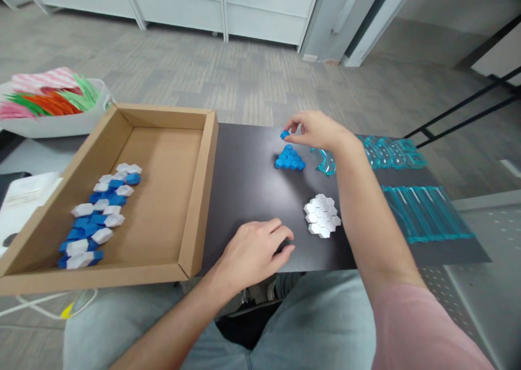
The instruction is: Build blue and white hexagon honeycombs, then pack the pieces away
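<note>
My right hand [311, 129] pinches a blue hexagonal block [284, 134] between thumb and fingers. It is just above a triangle-shaped cluster of blue hexagonal blocks [290, 158] on the dark table. My left hand [260, 250] rests near the table's front edge, fingers loosely curled and apart, nothing visible in it. To its right lies a rounded cluster of white hexagonal blocks [322, 216], fitted side by side. More blue and white hexagonal blocks [97, 218] lie mixed along the left part of a cardboard tray [197, 191].
Beyond my right forearm lie a curved teal translucent piece [326, 163], wavy teal pieces [391, 152] and a row of straight teal tubes [427, 214] on the dark table [244, 180]. A white bin [52, 123] of colourful strips stands at far left.
</note>
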`<state>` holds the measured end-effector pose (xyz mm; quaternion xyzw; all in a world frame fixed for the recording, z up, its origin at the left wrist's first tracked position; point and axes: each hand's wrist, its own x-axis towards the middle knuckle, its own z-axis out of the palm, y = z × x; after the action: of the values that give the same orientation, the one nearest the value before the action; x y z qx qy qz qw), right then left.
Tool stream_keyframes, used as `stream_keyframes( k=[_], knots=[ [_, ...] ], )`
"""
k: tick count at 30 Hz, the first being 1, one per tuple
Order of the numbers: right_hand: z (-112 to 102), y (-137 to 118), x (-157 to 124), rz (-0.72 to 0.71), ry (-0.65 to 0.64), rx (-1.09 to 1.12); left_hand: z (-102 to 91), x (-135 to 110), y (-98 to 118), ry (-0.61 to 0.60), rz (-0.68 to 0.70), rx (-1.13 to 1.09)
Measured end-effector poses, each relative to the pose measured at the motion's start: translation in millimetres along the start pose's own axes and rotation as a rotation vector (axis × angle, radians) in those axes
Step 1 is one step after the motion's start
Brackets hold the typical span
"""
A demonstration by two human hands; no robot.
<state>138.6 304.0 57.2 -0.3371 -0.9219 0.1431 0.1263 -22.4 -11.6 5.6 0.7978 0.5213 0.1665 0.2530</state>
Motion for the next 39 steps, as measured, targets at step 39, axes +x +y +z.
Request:
stream_keyframes(
  k=[39],
  knots=[
    [23, 9, 2, 0.034, -0.228, 0.043, 1.1, -1, 1, 0.003, 0.003, -0.014]
  ],
)
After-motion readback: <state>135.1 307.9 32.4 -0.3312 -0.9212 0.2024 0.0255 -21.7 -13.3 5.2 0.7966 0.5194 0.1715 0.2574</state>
